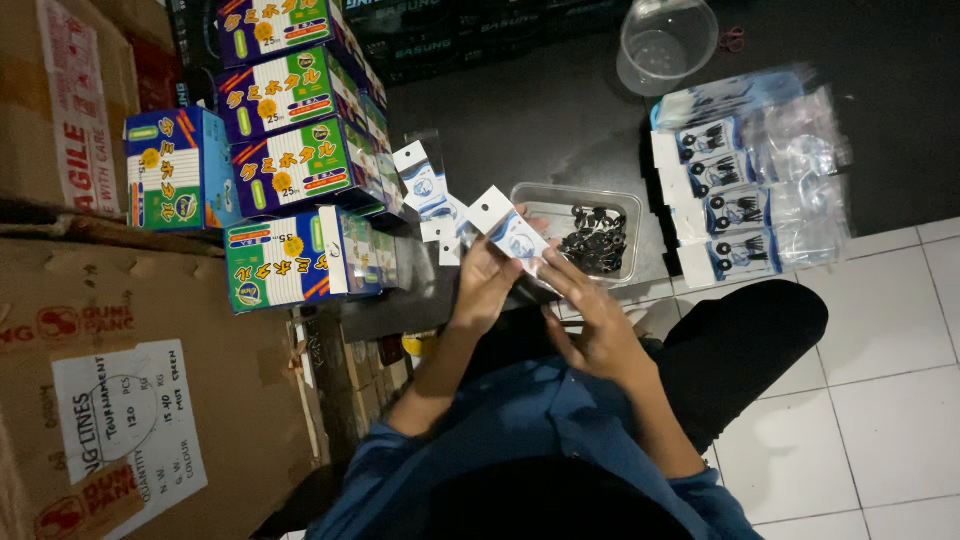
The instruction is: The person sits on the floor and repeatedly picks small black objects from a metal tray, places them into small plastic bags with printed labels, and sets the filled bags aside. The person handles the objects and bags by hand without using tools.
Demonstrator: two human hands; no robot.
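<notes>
Both hands are on a small clear packet with a white and blue header card (512, 230). My left hand (482, 283) grips it from the left side. My right hand (592, 322) pinches its lower right end with the fingertips. Just beyond the hands stands a clear plastic tray (625, 205) with several small black ring-shaped parts (592, 238) in it. A few more empty packets with the same cards (428, 190) lie to the left of the tray.
A fanned pile of filled packets (745, 185) lies at the right on the dark mat. A clear plastic tub (666, 42) stands at the far edge. Stacked coloured cartons (290, 150) and big cardboard boxes (120, 400) fill the left. White floor tiles (880, 380) lie at the right.
</notes>
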